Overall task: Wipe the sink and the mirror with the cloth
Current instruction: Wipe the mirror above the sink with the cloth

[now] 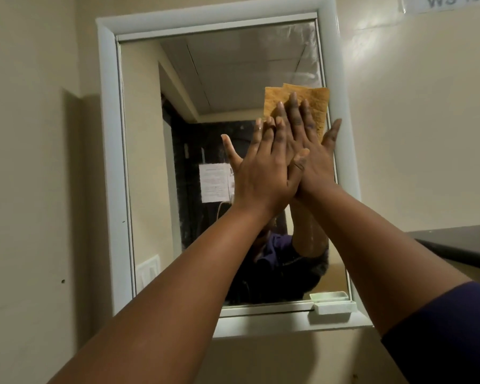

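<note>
A white-framed mirror (150, 162) hangs on the cream wall ahead of me. An orange-yellow cloth (319, 106) lies flat against the glass near the mirror's right edge, upper half. My right hand (313, 151) presses the cloth to the glass with straight, spread fingers. My left hand (261, 167) lies flat on top of the right hand, fingers straight. Most of the cloth is hidden under the hands. The sink is out of view.
A small pale green soap tray (334, 307) sits on the mirror's bottom ledge at the right. A dark shelf or counter edge (460, 245) juts out at the right. The glass near the top right looks streaked. A white label (449, 2) is stuck high on the wall.
</note>
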